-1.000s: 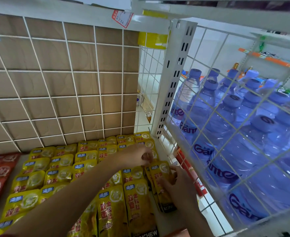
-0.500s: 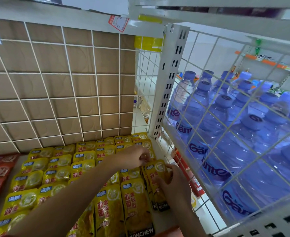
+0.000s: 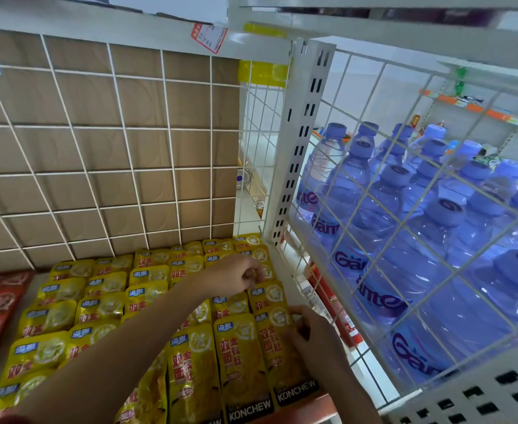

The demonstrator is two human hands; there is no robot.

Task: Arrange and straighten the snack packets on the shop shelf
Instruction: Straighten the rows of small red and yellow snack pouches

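Yellow snack packets (image 3: 190,362) lie in overlapping rows just left of the wire side panel (image 3: 370,194). Nearest that panel, the left hand (image 3: 236,276) pinches a packet top in a narrow grip and the right hand (image 3: 315,341) holds the front packet's edge, probably to square that column.
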